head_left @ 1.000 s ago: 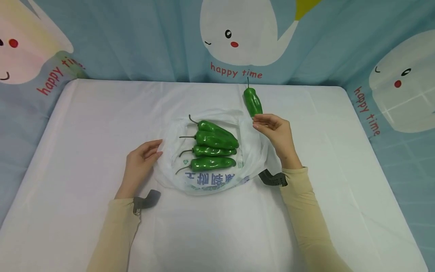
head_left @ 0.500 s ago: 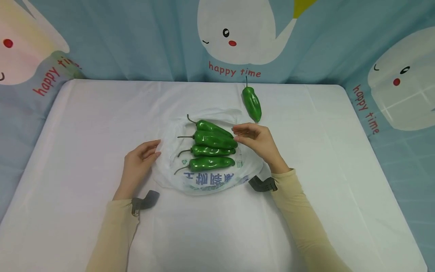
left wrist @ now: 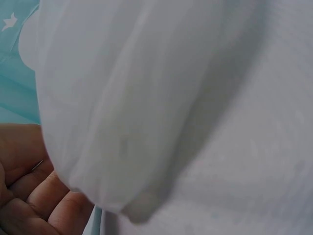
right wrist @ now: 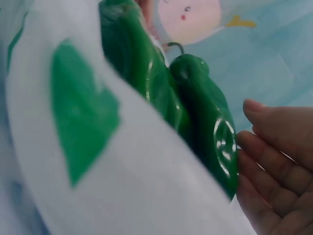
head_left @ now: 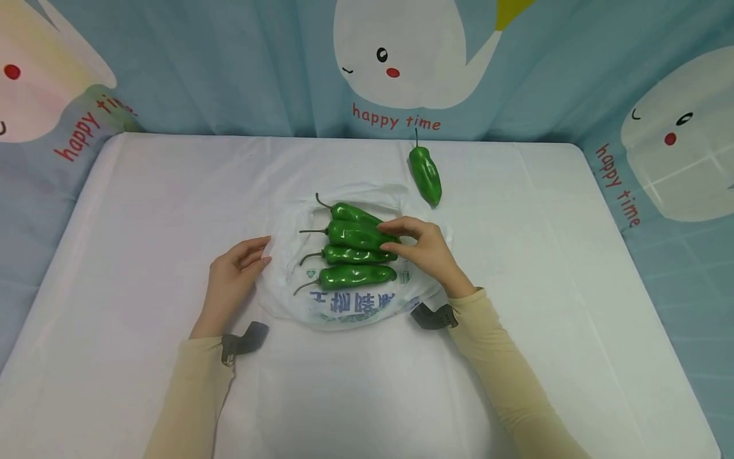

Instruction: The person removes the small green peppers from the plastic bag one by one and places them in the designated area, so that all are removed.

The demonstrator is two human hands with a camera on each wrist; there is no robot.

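Observation:
A white plastic bag [head_left: 281, 280] with blue print lies spread on the table in the head view. Several green peppers [head_left: 357, 276] lie side by side on it, stems to the left. My left hand [head_left: 234, 274] pinches the bag's left edge; in the left wrist view its curled fingers [left wrist: 68, 210] are partly behind the plastic. My right hand [head_left: 424, 252] is over the right end of the second pepper [head_left: 352, 233] from the back, thumb and fingers parted about it. In the right wrist view its fingers [right wrist: 259, 152] are beside a pepper [right wrist: 210, 112], at or against it.
One more green pepper [head_left: 425, 175] lies apart, behind and right of the bag, stem toward the back edge. A white cloth covers the table [head_left: 573, 255]. Blue curtains [head_left: 258, 64] with whale pictures hang behind and at the sides.
My right hand has moved left and forward from the bag's right edge and the lone pepper to the peppers on the bag. The bag's right side has settled lower. My left hand stays put.

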